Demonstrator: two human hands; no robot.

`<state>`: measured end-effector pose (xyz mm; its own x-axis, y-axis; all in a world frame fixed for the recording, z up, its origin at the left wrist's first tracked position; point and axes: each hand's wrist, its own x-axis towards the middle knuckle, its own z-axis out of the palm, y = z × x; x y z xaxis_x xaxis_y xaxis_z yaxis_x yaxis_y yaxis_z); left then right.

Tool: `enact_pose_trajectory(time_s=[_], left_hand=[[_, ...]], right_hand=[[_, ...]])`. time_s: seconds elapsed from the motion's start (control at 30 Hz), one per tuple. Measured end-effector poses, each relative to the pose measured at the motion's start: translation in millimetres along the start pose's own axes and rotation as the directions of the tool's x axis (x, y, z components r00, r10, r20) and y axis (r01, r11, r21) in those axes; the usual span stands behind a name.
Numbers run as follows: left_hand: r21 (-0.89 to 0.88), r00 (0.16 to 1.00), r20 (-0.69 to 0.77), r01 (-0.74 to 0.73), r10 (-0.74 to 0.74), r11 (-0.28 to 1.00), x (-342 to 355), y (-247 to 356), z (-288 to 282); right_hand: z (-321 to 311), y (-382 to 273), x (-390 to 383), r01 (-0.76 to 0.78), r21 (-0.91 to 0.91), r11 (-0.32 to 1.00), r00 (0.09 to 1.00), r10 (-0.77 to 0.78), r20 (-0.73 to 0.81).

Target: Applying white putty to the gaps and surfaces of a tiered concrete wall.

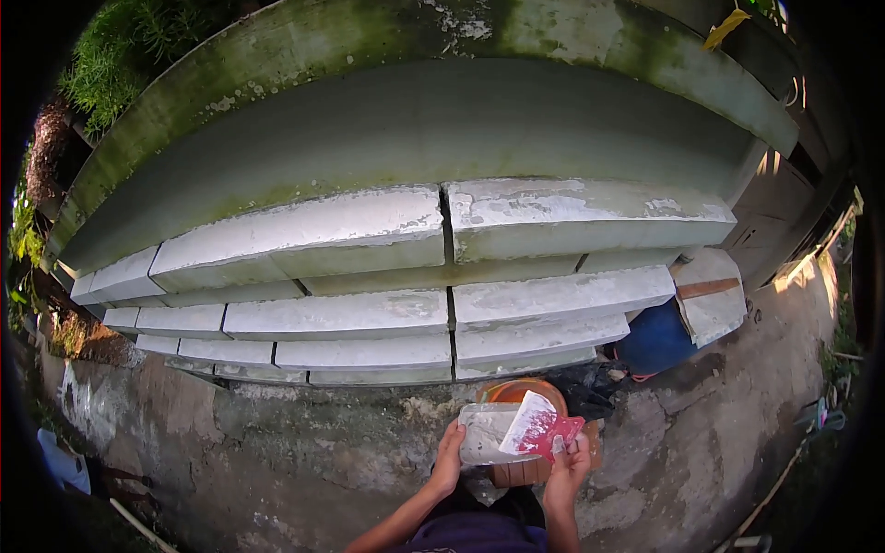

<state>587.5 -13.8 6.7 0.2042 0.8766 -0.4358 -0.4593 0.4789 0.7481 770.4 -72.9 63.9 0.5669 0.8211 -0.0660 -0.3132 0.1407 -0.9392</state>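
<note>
Left hand (448,458) grips flat grey rectangular plate (481,435), partly hidden by white-smeared red scraper (542,428) pinched in right hand (568,468), round orange container (550,391) behind half-blocked.

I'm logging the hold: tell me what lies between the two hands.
In the head view, a grey flat board and a white-smeared red scraper lie between the left hand and the right hand, the scraper overlapping the board.

The scraper (553,429) overlaps the plate (481,435) on its right, with the bucket (544,384) behind them and ledges (359,353) beyond.
</note>
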Motion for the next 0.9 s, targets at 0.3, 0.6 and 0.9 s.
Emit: enact_pose_trajectory(time_s=[0.3, 0.6, 0.9], left_hand=[[0.019, 0.996, 0.084, -0.025, 0.023, 1.0, -0.2, 11.7, 34.2], [-0.017, 0.989, 0.15, -0.014, 0.016, 1.0, -11.7, 20.8, 63.8], [-0.002, 0.994, 0.098, -0.05, 0.05, 0.999, -19.7, 8.9, 66.6]], right_hand=[[-4.1, -41.5, -17.0, 0.256, -0.576, 0.776, 0.961, -0.27, 0.062], [-7.0, -97.8, 33.7, 0.737, -0.55, 0.393, 0.673, -0.35, 0.652], [-8.9, -104.4, 59.1, 0.82, -0.465, 0.333, 0.558, -0.284, 0.78]])
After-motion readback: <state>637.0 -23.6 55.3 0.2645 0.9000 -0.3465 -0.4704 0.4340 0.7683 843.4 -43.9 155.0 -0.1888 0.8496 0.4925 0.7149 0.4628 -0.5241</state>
